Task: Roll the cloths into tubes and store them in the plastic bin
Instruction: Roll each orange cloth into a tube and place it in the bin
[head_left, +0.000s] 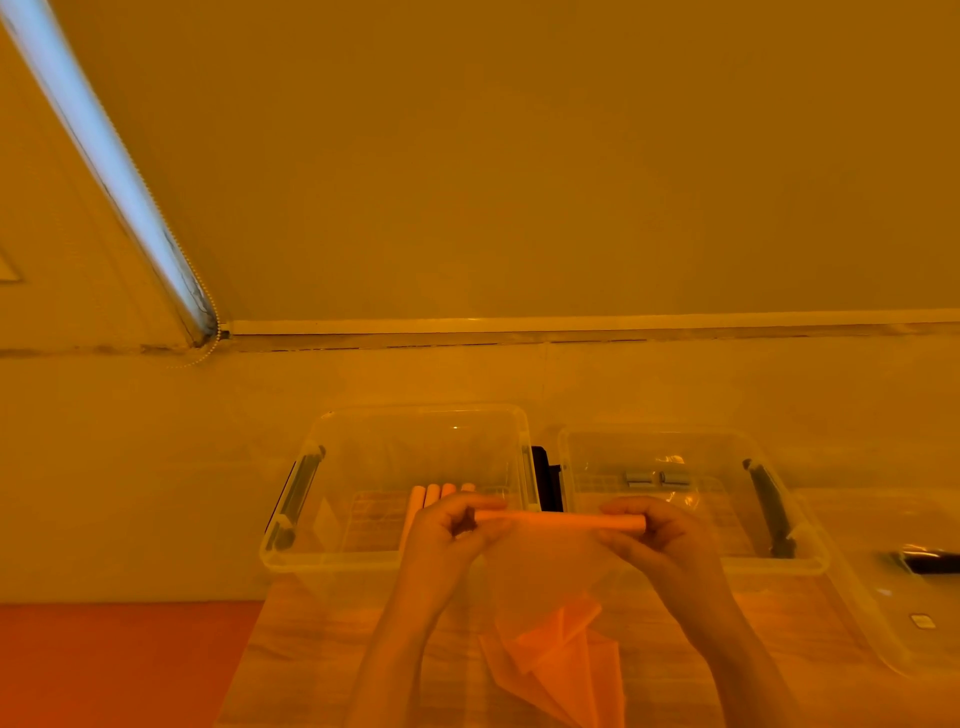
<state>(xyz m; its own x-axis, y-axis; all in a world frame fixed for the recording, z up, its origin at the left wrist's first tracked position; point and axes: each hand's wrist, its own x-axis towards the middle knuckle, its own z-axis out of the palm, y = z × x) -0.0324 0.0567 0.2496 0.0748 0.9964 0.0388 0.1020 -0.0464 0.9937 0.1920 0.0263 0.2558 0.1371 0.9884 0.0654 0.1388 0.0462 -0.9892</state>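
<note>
Lower centre: left hand (447, 525) and right hand (654, 530) each pinch an end of the cloth (558, 519), keeping the roll tight, tail hanging. Plastic bin (291, 561) sits just behind with rolled tubes (431, 493), close for stowing.

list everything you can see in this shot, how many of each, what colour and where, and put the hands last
cloth being rolled: one, orange, held over the bins, its loose end hanging to the table
rolled cloths: about four, pale orange, side by side in the left bin
left bin: one, clear plastic, dark handle on its left end
right bin: one, clear plastic, beside the left bin
small rolls: two, grey, in the right bin
flat cloths: a pile, orange, on the table near the person
lid: one, clear, at far right
hands: left hand and right hand, each gripping one end of the roll
</note>
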